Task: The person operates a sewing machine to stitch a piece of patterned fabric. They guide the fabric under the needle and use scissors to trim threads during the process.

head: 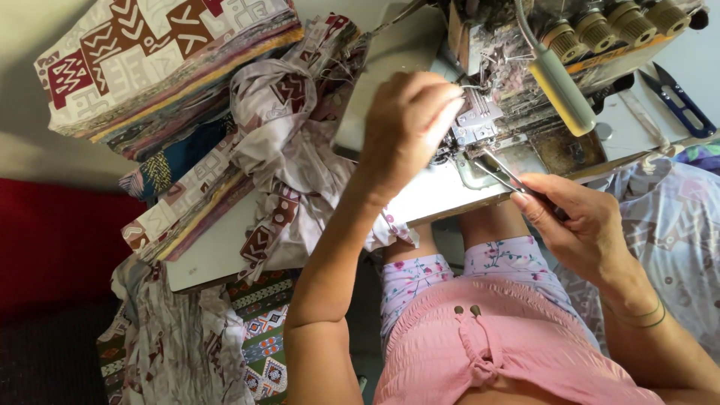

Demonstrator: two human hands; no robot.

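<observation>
The left hand [409, 124] reaches up from a bent elbow to the sewing machine [525, 82], fingers drawn together with their tips at the presser foot [478, 120]; whether they pinch anything cannot be told. The right hand [581, 221] comes in from the right, wrist low, thumb and fingers pinching metal tweezers [504, 174] whose tips point toward the needle area. Crumpled patterned fabric [289, 139] lies on the white table [217, 255] left of the machine, beside a stack of folded cloth [165, 67]. Blue thread snips [679, 97] lie at the right.
</observation>
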